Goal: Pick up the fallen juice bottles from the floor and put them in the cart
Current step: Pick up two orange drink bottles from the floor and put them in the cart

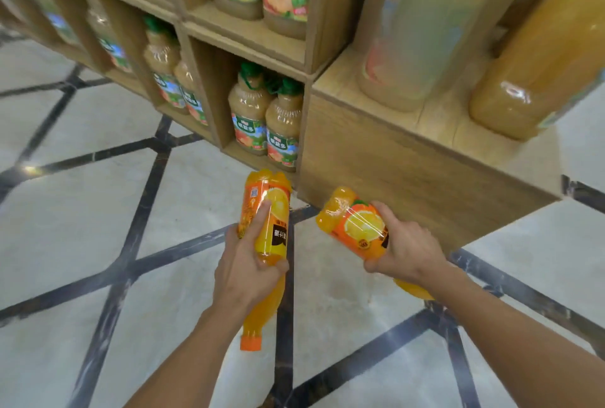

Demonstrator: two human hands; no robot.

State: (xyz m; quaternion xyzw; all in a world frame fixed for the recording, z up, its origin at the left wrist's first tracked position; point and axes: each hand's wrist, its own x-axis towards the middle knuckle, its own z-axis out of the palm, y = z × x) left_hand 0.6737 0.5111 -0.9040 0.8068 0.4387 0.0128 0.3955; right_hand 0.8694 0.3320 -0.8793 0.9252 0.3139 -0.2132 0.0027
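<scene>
My left hand [244, 271] grips an orange juice bottle [273, 207] around its middle; its orange cap [251, 343] points toward me and its base points at the shelf. My right hand [404, 248] holds a second orange juice bottle [352, 222] by its labelled body, base tilted up to the left, with the neck end hidden behind my wrist. Both bottles are above the floor, close in front of the wooden shelf. No cart is in view.
A wooden shelf unit [386, 158] stands right ahead, its cubbies holding green-capped juice bottles [265, 119]. Larger bottles [530, 57] stand on its lower step at the right. The floor [82, 243] is pale marble with dark diagonal lines.
</scene>
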